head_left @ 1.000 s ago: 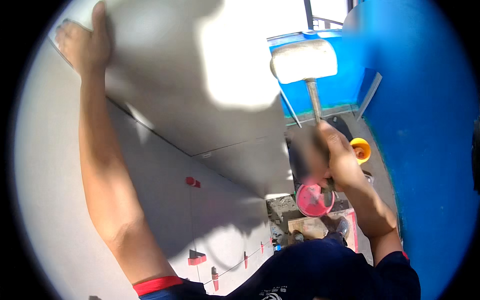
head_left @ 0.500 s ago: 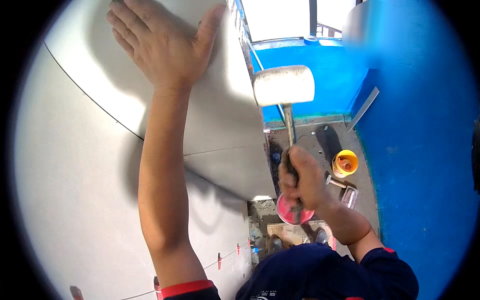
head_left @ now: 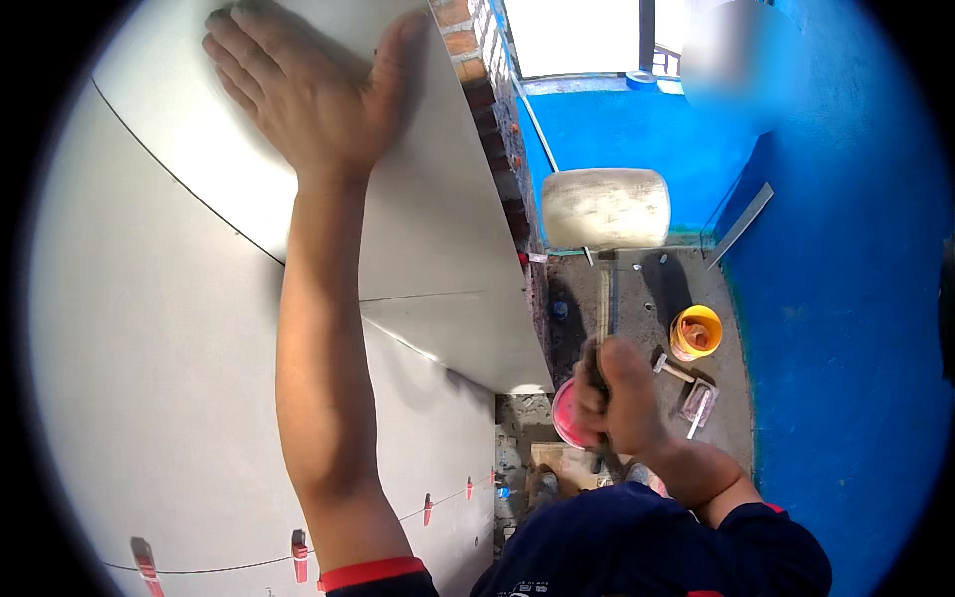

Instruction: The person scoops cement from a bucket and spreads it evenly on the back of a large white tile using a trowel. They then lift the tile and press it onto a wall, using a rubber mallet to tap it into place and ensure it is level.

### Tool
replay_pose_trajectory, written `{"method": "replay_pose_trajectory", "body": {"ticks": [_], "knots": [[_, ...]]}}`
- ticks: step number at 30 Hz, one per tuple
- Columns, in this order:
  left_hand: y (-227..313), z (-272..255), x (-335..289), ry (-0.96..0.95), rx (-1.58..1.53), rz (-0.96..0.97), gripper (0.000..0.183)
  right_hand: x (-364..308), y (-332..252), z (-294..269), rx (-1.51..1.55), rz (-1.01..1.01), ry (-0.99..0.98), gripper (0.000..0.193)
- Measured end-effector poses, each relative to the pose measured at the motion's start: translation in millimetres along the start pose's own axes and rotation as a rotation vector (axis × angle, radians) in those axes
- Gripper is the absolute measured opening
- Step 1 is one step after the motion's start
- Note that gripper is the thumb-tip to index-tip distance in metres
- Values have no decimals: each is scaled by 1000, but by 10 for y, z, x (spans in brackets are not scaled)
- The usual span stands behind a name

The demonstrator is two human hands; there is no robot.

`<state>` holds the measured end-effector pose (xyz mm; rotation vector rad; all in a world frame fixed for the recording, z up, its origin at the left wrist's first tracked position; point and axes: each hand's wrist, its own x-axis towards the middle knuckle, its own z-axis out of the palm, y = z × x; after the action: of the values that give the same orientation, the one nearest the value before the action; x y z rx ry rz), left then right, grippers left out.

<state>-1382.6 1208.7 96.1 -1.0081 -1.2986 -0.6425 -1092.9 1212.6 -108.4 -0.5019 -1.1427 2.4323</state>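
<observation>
My left hand [head_left: 308, 109] lies on the upper part of a large pale wall tile [head_left: 438, 229], fingers stretched and thumb apart, holding nothing. My right hand [head_left: 629, 403] is wrapped round the dark grip of a rubber mallet [head_left: 607, 209]. The mallet's scuffed white head points up and stands to the right of the tile's edge, apart from it. Below and left of this tile is a second pale tile [head_left: 159, 388], with a thin dark joint between them. Red wedge clips [head_left: 299, 557] sit in a row along the lower joint.
Bare brick [head_left: 482, 95] shows beside the tile's right edge. On the floor stand a yellow bucket [head_left: 695, 333] and a pink-red bucket [head_left: 571, 413], with a small hammer [head_left: 674, 368] and a trowel [head_left: 700, 400] nearby. A blue wall [head_left: 846, 298] rises at the right; a pale strip [head_left: 741, 227] leans there.
The mallet has moved right and down, away from the tile's edge, with my right hand lower. My left hand stays on the tile, with its shadow now smaller.
</observation>
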Motion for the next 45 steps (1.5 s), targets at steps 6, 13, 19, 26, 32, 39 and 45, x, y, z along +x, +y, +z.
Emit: {"method": "replay_pose_trajectory", "body": {"ticks": [6, 13, 19, 26, 32, 39, 45], "knots": [[-271, -17, 8, 23, 1, -17, 120, 87, -206, -93, -72, 65, -71, 32], [-372, -62, 36, 38, -10, -19, 115, 133, -140, -116, -59, 135, -67, 35], [-279, 18, 29, 34, -37, -94, 122, 136, 23, 117, -67, 46, 33, 36], [-322, -13, 7, 4, -2, -86, 121, 58, 37, -180, 88, 75, 48, 45], [-471, -11, -21, 18, 23, -45, 122, 241, -141, -86, -77, 103, -33, 44], [-389, -44, 67, 50, -69, -18, 122, 269, -116, 112, -5, 121, -9, 39], [-443, -21, 41, 47, 4, -19, 123, 99, 32, 132, -36, 19, -33, 37]]}}
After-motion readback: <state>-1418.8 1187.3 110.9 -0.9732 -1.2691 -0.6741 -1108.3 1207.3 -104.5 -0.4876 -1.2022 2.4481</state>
